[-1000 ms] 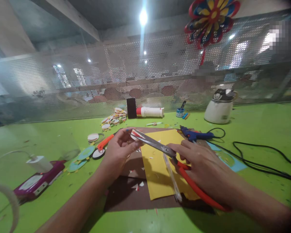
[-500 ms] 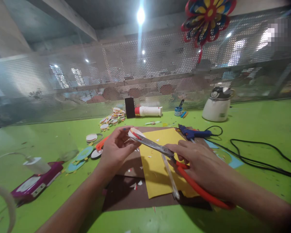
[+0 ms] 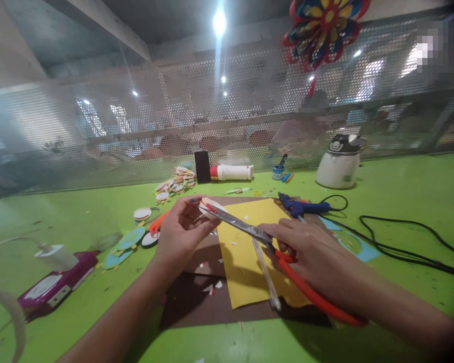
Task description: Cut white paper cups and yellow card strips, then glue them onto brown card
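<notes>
Between the fingertips of my left hand (image 3: 183, 222) is a small white paper piece (image 3: 216, 206) with a red edge. My right hand (image 3: 306, 247) grips orange-handled scissors (image 3: 245, 227), their blades pointing left and lying against the paper piece. Below the hands, a yellow sheet (image 3: 245, 272) rests on a dark brown board (image 3: 189, 307). A clear stick (image 3: 267, 277) lies on the yellow sheet. White and red paper scraps (image 3: 212, 289) are scattered on the board.
Left on the green table are blue paper discs (image 3: 124, 247) and a purple power strip (image 3: 60, 280). A pile of round paper pieces (image 3: 176, 184), a black phone-like slab (image 3: 202, 167) and stacked paper cups (image 3: 232, 173) stand behind. Right are a blue glue gun (image 3: 302, 207) and white kettle (image 3: 338, 166).
Slightly more of the white paper piece shows beyond the scissor blades. Both hands stay in nearly the same place.
</notes>
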A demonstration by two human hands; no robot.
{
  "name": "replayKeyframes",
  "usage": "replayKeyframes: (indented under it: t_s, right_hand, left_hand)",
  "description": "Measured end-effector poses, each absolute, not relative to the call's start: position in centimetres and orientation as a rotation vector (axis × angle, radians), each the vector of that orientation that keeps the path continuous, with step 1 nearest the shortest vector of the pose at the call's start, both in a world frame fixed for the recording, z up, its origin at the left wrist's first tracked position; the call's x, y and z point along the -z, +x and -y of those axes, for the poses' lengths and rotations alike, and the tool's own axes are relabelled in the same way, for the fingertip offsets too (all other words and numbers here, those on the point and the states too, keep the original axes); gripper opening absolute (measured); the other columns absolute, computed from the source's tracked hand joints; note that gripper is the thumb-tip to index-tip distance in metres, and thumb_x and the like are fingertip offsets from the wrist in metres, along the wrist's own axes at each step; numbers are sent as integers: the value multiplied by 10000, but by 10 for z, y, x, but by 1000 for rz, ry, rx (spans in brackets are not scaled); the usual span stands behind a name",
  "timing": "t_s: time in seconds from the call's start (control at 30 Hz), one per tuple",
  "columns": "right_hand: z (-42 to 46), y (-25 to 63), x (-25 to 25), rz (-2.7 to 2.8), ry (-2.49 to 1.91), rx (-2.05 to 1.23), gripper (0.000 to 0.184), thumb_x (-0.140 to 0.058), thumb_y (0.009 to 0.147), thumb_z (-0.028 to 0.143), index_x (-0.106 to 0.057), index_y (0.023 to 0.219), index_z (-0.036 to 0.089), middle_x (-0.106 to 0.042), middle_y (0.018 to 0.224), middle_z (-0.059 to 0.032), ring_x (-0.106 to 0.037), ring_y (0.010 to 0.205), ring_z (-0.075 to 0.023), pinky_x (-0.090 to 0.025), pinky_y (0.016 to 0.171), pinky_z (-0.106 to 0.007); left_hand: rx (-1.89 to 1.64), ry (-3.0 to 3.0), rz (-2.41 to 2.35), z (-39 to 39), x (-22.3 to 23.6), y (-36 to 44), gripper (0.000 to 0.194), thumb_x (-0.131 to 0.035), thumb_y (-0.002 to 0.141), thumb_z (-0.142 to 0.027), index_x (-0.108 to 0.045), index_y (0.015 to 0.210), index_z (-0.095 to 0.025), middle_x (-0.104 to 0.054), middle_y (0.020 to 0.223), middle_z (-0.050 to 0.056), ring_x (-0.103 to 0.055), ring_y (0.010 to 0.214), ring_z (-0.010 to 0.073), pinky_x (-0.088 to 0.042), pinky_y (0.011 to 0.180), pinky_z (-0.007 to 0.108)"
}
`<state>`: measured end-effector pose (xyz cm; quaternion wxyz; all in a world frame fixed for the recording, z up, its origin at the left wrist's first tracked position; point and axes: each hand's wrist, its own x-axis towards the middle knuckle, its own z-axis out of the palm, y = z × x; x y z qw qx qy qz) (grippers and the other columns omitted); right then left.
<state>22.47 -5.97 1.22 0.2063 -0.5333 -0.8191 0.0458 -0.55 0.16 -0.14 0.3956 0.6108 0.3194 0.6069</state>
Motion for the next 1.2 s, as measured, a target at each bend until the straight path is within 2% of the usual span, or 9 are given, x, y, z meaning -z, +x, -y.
replayKeyframes:
  t_s: [0.27, 0.5, 0.77, 1.07, 1.2]
  right_hand:
    - [60, 224, -12, 2279, -1487, -148, 340, -472, 807, 74, -633, 1026, 278, -580, 801, -18, -492, 724, -200, -311, 656, -314]
    - [62, 224, -9, 2271, -1467, -100, 385, -478, 827, 77, -623, 1131, 264, -591, 820, -28, -491, 738, -201, -321, 670, -310]
    - [62, 222, -8, 2260, -1489, -132, 429, -481, 802, 44, -629, 1135, 271, -597, 823, -29, -508, 759, -207, -329, 675, -315]
    - [63, 223, -7, 2254, -1472, -138, 451, -486, 769, 35, -634, 1115, 284, -604, 812, -25, -524, 758, -207, -344, 678, -316]
    - [63, 224, -6, 2255, -1452, -101, 405, -496, 772, 38, -653, 1061, 275, -613, 807, -25, -531, 744, -198, -354, 668, -310]
  left_hand:
    - [-1577, 1522, -747, -4, 6, -7, 442, -814, 666, -194, -596, 1051, -181, -702, 1073, 81, -669, 993, 192, -571, 848, 300]
    - [-1594, 1514, -754, 0, 1, -5, 442, -822, 653, -210, -591, 1030, -176, -700, 1085, 88, -671, 979, 195, -563, 858, 316]
    - [-1590, 1493, -834, 4, 0, -2, 449, -824, 646, -269, -574, 1012, -189, -688, 1076, 84, -663, 971, 213, -561, 824, 337]
    - [-1580, 1425, -799, 2, 2, 0, 450, -826, 642, -243, -574, 1011, -184, -681, 1046, 67, -653, 967, 198, -553, 817, 320]
    - [-1570, 1419, -808, 3, 1, -1, 454, -830, 633, -250, -572, 1000, -182, -681, 1052, 72, -652, 963, 202, -550, 819, 329]
